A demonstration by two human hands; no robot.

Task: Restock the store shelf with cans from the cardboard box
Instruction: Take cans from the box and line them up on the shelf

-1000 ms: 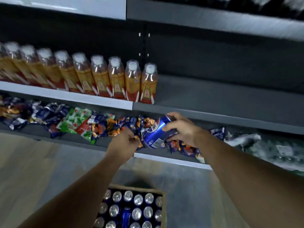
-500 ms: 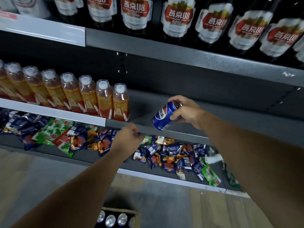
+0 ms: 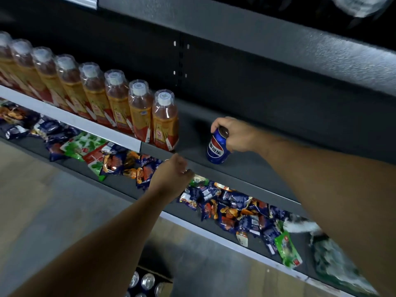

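Blue can [image 3: 217, 146] is sitting a bit right of the middle of the frame, on the bare grey stretch of the middle shelf [image 3: 267, 174], close to its front edge. It's leaning slightly, top tipped toward the right, and I can't tell if the base is fully flat on the shelf. My right hand [image 3: 236, 136] is gripping it from above, with the fingers and thumb curling round the top rim, so most of the logo side is facing me.

My left hand [image 3: 171, 175] is hovering lower down in the middle of the frame, right at the front lip of that same shelf. It's showing me its back, with the fingers curling under into a loose fist. I'm not seeing anything in it.

To the left of the can, with a gap between, a row of orange drink bottles [image 3: 165, 125] with white caps is running off toward the upper left. The nearest bottle is standing near the can but not touching it.

On the shelf below, a mess of snack packets [image 3: 231, 213] is lying scattered, mostly dark blue and orange with a few green ones, running from the left edge toward the lower right.

At the bottom centre, the cardboard box [image 3: 166, 286] is peeking in on the floor [image 3: 42, 200], with silver can tops [image 3: 147, 279] showing inside.
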